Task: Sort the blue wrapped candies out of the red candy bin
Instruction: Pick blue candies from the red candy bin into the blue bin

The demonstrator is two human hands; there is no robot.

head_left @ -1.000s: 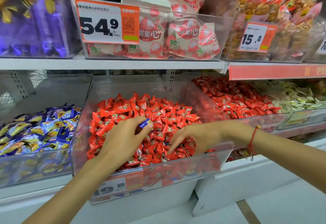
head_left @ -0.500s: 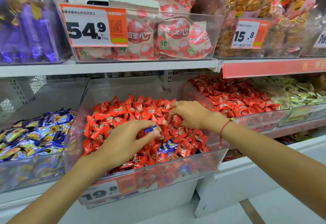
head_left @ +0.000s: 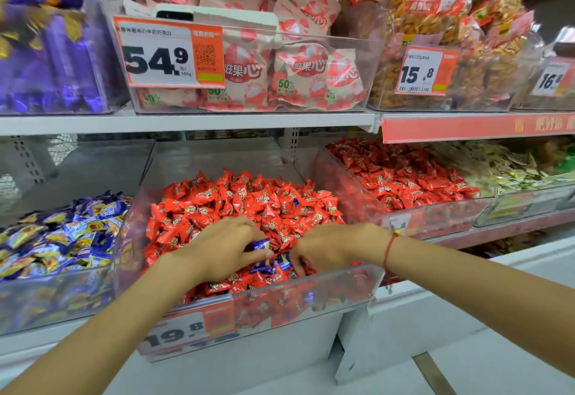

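The clear red candy bin [head_left: 351,289] stands in the middle of the lower shelf, heaped with red wrapped candies [head_left: 249,198]. My left hand [head_left: 222,250] rests on the front of the heap and pinches a blue wrapped candy [head_left: 261,244] between thumb and fingers. Two or three more blue wrapped candies [head_left: 281,263] lie among the red ones just below it. My right hand [head_left: 329,245], with a red string on its wrist, reaches in from the right. Its fingertips curl down into the heap beside those blue candies, and whether they pinch one is hidden.
A clear bin of blue and yellow wrapped candies [head_left: 62,239] stands to the left. A second bin of red candies [head_left: 404,176] stands to the right. The upper shelf [head_left: 217,120] with bagged sweets and price tags overhangs the bins.
My right hand has come back from the rear of the heap to the front, close to my left hand. My left hand still holds the blue candy and has shifted slightly forward.
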